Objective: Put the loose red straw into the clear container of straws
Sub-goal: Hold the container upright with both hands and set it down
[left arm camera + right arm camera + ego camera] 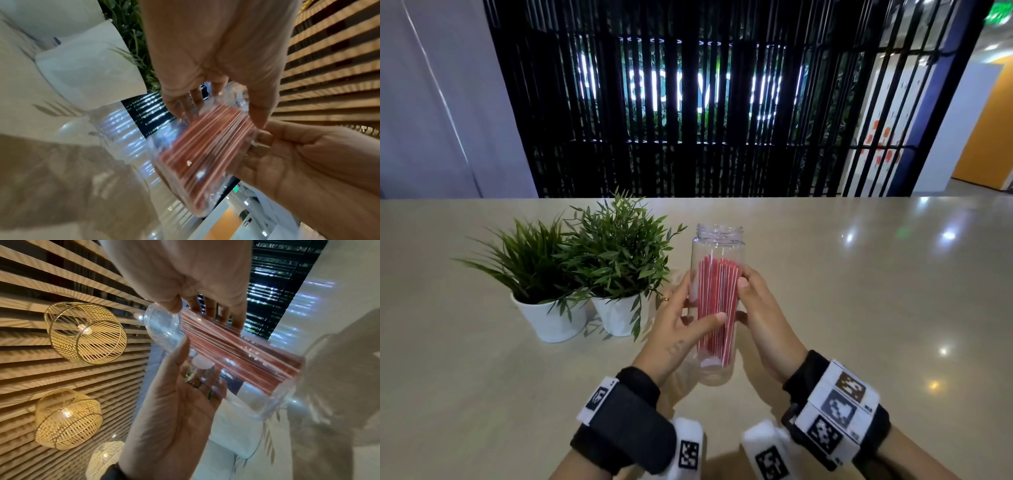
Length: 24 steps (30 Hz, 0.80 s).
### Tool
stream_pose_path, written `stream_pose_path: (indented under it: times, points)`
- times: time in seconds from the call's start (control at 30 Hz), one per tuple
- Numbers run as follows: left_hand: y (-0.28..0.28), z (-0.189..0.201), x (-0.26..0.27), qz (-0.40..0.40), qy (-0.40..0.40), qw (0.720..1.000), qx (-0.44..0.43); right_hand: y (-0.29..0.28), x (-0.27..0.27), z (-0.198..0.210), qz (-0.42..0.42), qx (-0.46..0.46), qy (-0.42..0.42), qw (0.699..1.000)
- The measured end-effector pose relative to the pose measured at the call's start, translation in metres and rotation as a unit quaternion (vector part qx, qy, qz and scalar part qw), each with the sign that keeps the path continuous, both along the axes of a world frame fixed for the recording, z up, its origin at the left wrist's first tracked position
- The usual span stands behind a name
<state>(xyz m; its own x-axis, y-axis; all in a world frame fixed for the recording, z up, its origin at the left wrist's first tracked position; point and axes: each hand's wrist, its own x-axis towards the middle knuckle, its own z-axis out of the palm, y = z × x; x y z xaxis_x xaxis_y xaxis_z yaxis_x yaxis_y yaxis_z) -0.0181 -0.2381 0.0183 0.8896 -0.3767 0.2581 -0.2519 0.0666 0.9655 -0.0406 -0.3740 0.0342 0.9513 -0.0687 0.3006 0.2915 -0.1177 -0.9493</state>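
I hold a tall clear container [717,245] upright over the beige table [859,291], its screw mouth open with no lid. A bundle of red straws [714,301] with thin white stripes stands inside it. My left hand [688,318] grips its left side, thumb across the front. From the right, my right hand [748,301] grips it, thumb on the wall. The left wrist view shows the container [205,154] between the left hand [216,97] and right hand [287,154]. The right wrist view shows the container [236,353] too. I see no straw outside it.
Two green potted plants in white pots [551,318] [616,315] stand just left of the container, close to my left hand. A black slatted screen [688,102] rises behind the table's far edge. Bare tabletop lies to the right and front.
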Motion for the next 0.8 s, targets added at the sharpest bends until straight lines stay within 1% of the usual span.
stream_pose_path:
  times: [0.07,0.17,0.27,0.33,0.43,0.53,0.7,0.8]
  points:
    - [-0.003,-0.001,0.008,-0.004,0.001,1.0,0.028,-0.006,0.002,-0.001,0.018,0.019,0.006,1.0]
    - [-0.008,-0.001,0.016,-0.017,0.01,0.999,0.047,-0.01,0.004,0.0,0.039,0.03,0.009,0.999]
    - [-0.012,0.001,0.027,-0.019,-0.008,0.995,0.099,-0.013,0.01,-0.005,0.013,0.038,0.006,0.999]
    - [-0.015,0.001,0.034,-0.013,-0.022,0.993,0.118,-0.013,0.016,-0.009,0.001,0.05,0.017,0.999]
    - [-0.022,0.001,0.04,0.03,-0.04,0.994,0.093,-0.013,0.022,-0.011,-0.001,0.049,0.025,0.998]
    - [-0.026,-0.002,0.043,0.063,-0.052,0.992,0.093,-0.011,0.029,-0.01,-0.002,0.035,0.034,0.999]
    - [-0.029,-0.009,0.05,0.058,-0.049,0.993,0.092,-0.007,0.038,-0.016,-0.038,0.012,0.047,0.998]
    - [-0.029,-0.016,0.052,0.052,-0.051,0.992,0.104,-0.008,0.041,-0.022,-0.045,0.009,0.056,0.997]
